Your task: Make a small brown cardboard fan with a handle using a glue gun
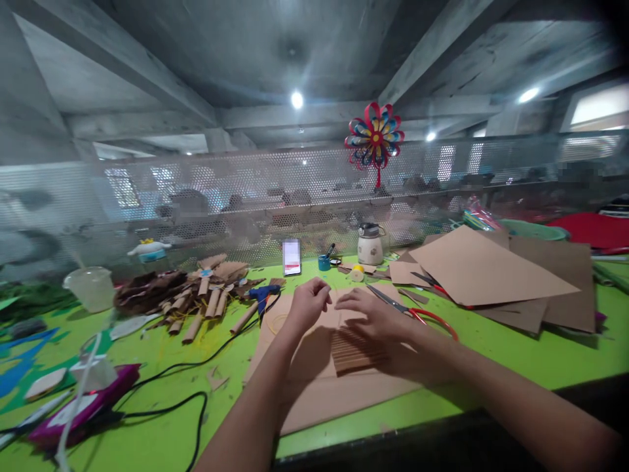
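My left hand [312,303] is closed in a pinch above a flat sheet of brown cardboard [314,406]. What it pinches is too fine to make out. A loop of thin yellow string [276,323] lies by its wrist. My right hand [366,313] has its fingers stretched out, reaching over a ribbed piece of corrugated cardboard [356,354] on the sheet. The palm hides part of that piece. Just beyond this hand rest scissors with orange handles [432,318]. A blue hot glue gun [265,295] stands left of my left hand.
Rolled cardboard tubes [213,305] are heaped at left, near a purple power strip [88,406] with black cables. Cardboard sheets [496,269] pile up at right. Towards the back are a phone [291,257], a flask [370,248] and a yellow spool [358,273].
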The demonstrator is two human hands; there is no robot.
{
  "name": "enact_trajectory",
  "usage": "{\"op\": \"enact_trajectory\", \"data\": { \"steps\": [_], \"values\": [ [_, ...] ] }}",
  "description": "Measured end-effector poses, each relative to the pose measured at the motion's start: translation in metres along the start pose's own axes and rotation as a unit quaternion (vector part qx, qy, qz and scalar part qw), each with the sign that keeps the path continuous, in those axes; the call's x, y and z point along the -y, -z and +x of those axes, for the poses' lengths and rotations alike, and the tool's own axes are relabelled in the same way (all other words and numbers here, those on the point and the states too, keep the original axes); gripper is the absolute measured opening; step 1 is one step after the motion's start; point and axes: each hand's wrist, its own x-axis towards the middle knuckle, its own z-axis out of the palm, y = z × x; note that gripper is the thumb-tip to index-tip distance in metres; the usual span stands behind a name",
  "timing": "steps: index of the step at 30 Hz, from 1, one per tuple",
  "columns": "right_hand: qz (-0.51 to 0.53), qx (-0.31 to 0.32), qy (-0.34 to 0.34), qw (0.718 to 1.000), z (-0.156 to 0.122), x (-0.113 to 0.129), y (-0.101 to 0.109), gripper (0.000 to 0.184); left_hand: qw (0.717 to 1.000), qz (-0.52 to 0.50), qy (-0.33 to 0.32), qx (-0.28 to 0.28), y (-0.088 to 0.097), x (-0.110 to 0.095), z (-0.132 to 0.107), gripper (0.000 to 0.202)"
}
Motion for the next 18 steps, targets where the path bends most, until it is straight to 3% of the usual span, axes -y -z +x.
{"op": "enact_trajectory", "data": {
  "steps": [3,6,10,13,18],
  "values": [
    [-0.04,-0.063,-0.106,0.992,-0.031,-0.02,0.024,0.023,0.999,-0.043,0.024,0.024,0.002,0.003,0.002,0.017],
    [-0.088,-0.08,-0.211,0.97,-0.078,-0.038,0.053,0.027,0.995,-0.085,0.041,0.043,0.002,-0.003,0.001,0.02],
    [-0.102,0.022,-0.293,0.951,-0.124,-0.038,0.075,0.035,0.989,-0.122,0.056,0.061,0.002,-0.014,-0.004,0.024],
    [-0.085,0.073,-0.319,0.941,-0.127,-0.025,0.073,0.043,0.986,-0.14,0.062,0.068,0.002,-0.017,-0.005,0.026],
    [0.021,0.035,-0.368,0.929,-0.1,-0.021,0.056,0.051,0.985,-0.152,0.063,0.059,0.002,-0.015,-0.004,0.028]
  ]
}}
